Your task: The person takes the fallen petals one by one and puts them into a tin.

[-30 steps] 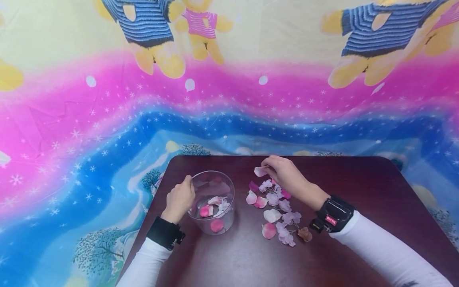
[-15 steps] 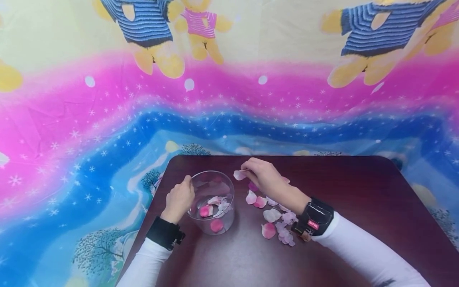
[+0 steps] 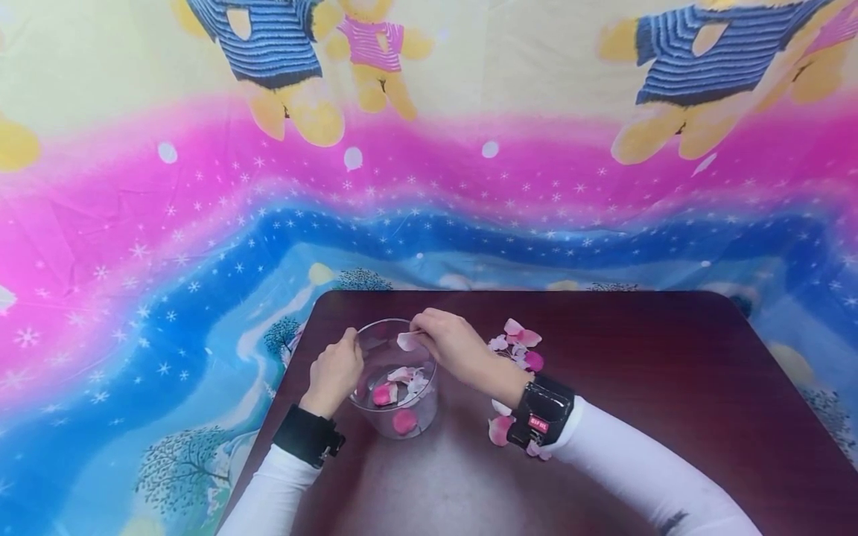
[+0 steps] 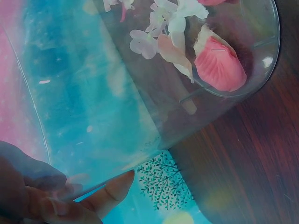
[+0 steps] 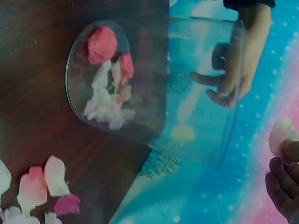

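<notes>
A clear, round, open-topped container [image 3: 429, 406] stands on the dark wooden table, with pink and white petals [image 4: 219, 70] and pale blossoms [image 5: 107, 109] at its bottom. My left hand [image 3: 335, 372] grips its rim at the left, thumb and fingers on either side of the wall in the left wrist view. At the rim's right side, my right hand [image 3: 456, 350] pinches a pale petal [image 3: 407, 342] between thumb and fingers. In the head view that petal overlaps the container's opening; in the right wrist view the petal and fingertips appear at the right edge, beyond the rim.
Right of the container lie loose petals [image 3: 523, 335] and pale blossoms, partly hidden behind my right forearm and its black wrist strap [image 3: 546, 409]. The table [image 3: 670, 357] has rounded far corners. A printed cloth [image 3: 550, 179] with bears hangs behind it.
My right hand has moved left from over the scattered petals to the container's rim, carrying the pale petal. My left hand and the container have stayed put.
</notes>
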{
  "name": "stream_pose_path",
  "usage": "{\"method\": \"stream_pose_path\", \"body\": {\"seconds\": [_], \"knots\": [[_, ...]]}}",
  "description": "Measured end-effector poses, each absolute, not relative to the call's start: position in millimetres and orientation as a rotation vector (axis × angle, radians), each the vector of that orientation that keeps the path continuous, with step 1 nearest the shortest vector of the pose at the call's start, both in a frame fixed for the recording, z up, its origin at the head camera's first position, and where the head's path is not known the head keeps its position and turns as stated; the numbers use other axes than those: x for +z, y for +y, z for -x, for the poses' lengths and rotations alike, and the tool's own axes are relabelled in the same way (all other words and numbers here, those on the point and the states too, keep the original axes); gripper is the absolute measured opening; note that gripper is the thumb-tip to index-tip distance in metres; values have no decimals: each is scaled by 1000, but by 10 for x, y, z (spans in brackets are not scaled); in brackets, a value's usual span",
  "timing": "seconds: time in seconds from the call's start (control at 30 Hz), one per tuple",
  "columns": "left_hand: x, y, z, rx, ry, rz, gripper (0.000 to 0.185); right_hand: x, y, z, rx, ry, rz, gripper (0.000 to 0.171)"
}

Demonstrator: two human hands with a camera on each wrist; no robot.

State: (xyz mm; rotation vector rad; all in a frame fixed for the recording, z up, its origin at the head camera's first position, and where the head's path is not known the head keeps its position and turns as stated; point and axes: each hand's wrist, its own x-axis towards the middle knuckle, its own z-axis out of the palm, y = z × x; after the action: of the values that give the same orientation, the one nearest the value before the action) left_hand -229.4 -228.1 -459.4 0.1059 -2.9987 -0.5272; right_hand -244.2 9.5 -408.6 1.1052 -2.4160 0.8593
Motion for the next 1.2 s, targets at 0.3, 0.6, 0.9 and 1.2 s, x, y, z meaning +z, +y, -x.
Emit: {"method": "stream_pose_path", "body": {"seconds": [0.3,0.6,0.9,1.2], "knots": [[-4601,-2279,2300,-519,-2985,-101,14,-4225,-39,2364,441,-2867,-1228,67],[-4605,-2284,2300,-515,-2996,-104,15,-4213,28,2290,302,-3054,-1276,81],[-4596,-2280,2296,-525,-3014,-119,15,-4140,89,2288,348,-3035,-1262,82],[-4594,-2282,2302,-518,-3021,-123,15,-4075,330,2419,393,-3018,-1173,84]]}}
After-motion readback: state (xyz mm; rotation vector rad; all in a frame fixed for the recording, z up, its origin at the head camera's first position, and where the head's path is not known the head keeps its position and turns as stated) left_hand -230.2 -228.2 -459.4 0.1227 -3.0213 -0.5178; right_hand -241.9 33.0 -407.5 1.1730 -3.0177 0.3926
